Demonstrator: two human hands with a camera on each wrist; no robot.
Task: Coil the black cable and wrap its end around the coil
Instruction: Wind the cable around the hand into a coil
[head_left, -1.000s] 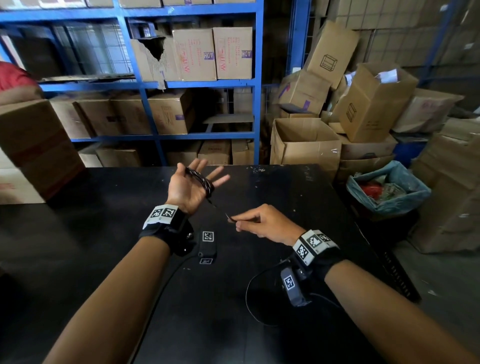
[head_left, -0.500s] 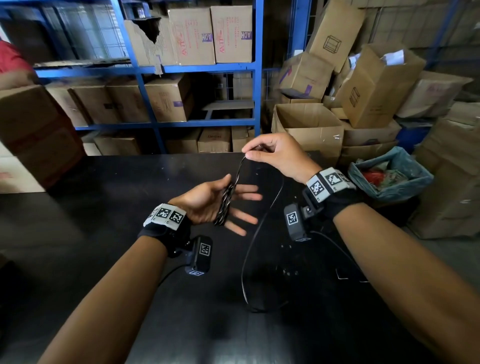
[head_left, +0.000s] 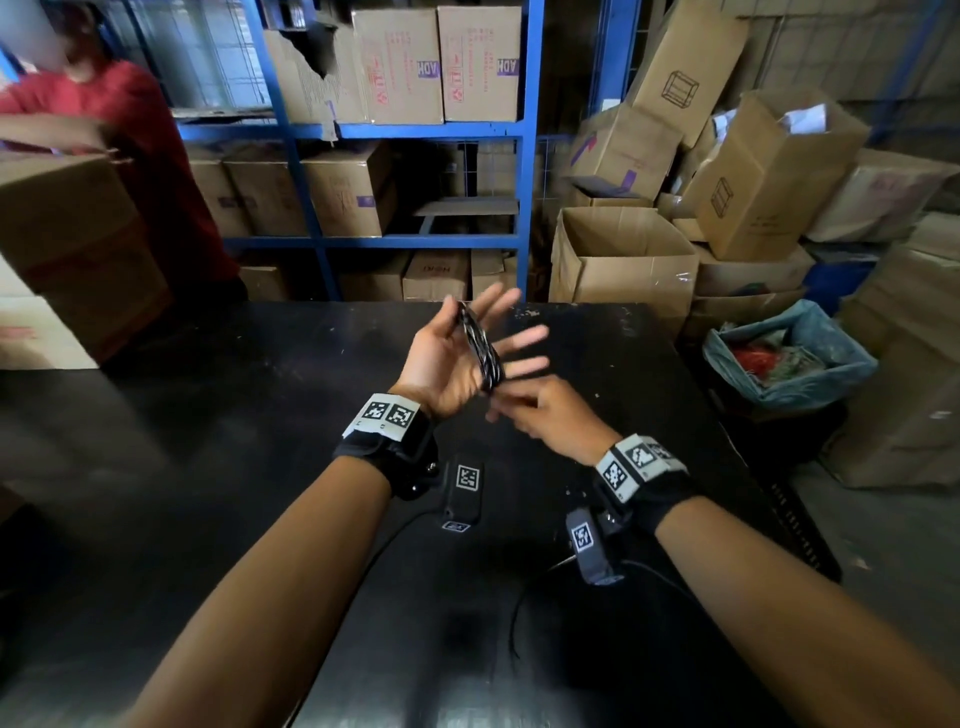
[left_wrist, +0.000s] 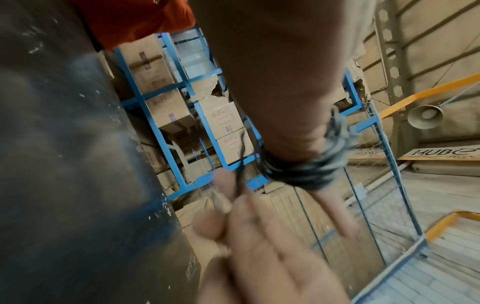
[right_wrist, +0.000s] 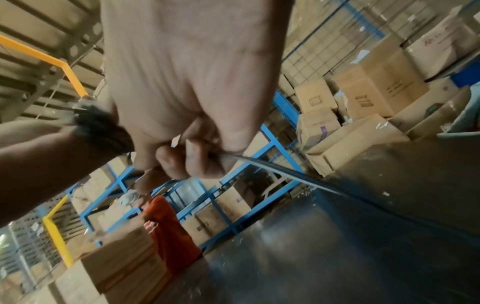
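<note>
Black cable (head_left: 480, 347) work sits above a broad black table (head_left: 208, 467), with blue shelving (head_left: 524, 156) stacked with cardboard boxes (head_left: 400, 65) behind and a person in a red top (head_left: 156, 171) at far left. Left hand (head_left: 452, 358) is raised palm-up, fingers spread and straight — the coil is looped around them, across the palm. Right hand (head_left: 545, 415), just below and touching it, has its fingers curled, pinching the cable's loose strand (right_wrist: 272, 170) — which trails down toward the table.
</note>
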